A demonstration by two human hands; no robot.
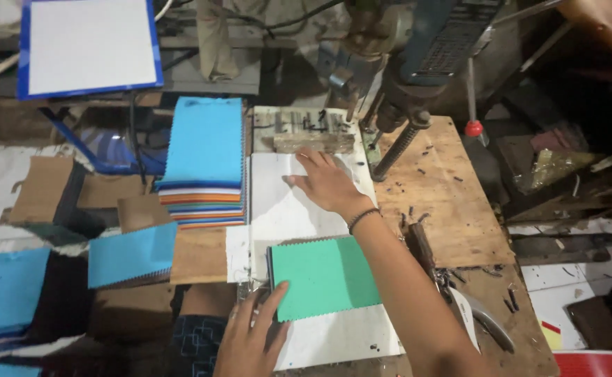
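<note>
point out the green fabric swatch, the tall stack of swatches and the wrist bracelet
green fabric swatch (pixel 330 276), head view, middle of its top face
stack of swatches (pixel 204 157), head view, blue top sheet
bracelet (pixel 363 218), head view, band on the right wrist

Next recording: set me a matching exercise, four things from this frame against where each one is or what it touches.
Things:
1. left hand
2. right hand
3. swatch stack
4. wooden block

Places:
A. flat on the white sheet, below the wooden block
B. fingers on the green swatch pad
C. left of the white sheet, blue piece on top
D. at the sheet's far edge, beside the drill press

Pairs: 1-B, 2-A, 3-C, 4-D
</note>
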